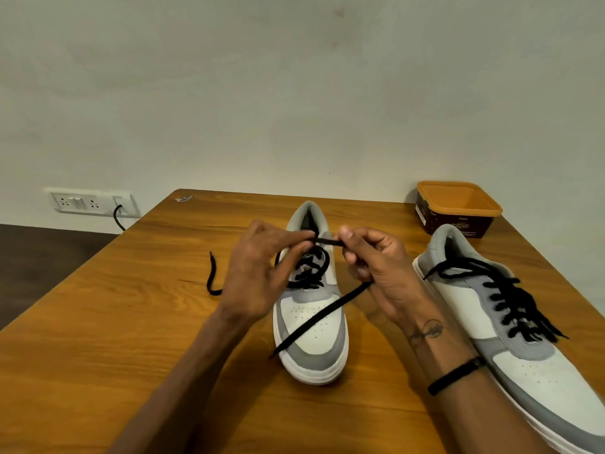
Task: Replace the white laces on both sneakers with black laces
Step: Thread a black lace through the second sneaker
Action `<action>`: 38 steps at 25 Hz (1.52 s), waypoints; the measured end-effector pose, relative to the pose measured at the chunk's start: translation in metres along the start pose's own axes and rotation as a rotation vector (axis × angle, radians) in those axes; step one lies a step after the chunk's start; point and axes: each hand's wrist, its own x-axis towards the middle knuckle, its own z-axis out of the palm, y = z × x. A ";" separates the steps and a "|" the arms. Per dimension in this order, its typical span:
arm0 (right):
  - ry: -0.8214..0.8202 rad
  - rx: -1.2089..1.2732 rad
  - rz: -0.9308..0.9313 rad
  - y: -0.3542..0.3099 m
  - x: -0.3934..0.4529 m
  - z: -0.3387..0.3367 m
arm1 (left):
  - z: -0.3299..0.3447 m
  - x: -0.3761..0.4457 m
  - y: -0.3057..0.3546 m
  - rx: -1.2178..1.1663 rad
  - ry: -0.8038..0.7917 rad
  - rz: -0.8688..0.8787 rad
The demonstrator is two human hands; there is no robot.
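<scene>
- Middle sneaker (311, 326), grey and white, sits sole-down on the wooden table (131, 339). Long axis runs near to far: toe toward the person, heel collar toward the wall.
- Black lace (322, 314) is threaded through its eyelets. A short stretch is pulled taut and level between the two hands, crossways to the shoe's long axis, above the tongue just short of the collar.
- Left hand (258, 273): thumb and forefinger pinch the left end of that taut stretch; the other fingers spread loosely, curved down over the shoe's left flank.
- Right hand (373, 260): fingers curled, thumb and forefinger pinching the right end of the stretch. From under this hand one free tail drops diagonally across the toe box, its tip past the sole's left front edge, on the table.
- The other tail lies on the table to the left of the left-hand fingers, curved, its tip pointing away.
- Below the fingertips, loose black loops lie over the tongue.
- Second sneaker (510, 326), to the right of the right wrist, already carries black lacing with loose ends over its side. Its long axis slants, toe toward the near right corner.
- Orange tub (458, 208) stands beyond the second sneaker's heel, open.
- Wall socket plate (91, 201) with a black cable, far left.
</scene>
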 end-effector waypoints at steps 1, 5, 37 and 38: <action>0.001 0.015 -0.008 0.000 0.001 -0.001 | -0.006 -0.003 -0.007 0.006 0.086 -0.065; 0.097 0.141 -0.032 0.000 0.008 -0.013 | -0.023 -0.013 -0.036 -0.057 0.426 -0.424; -0.060 -0.121 -0.104 0.013 -0.006 0.021 | 0.018 -0.032 -0.006 0.159 0.071 -0.018; -0.074 -0.132 -0.106 0.013 -0.006 0.020 | 0.017 -0.032 -0.007 0.155 0.078 -0.021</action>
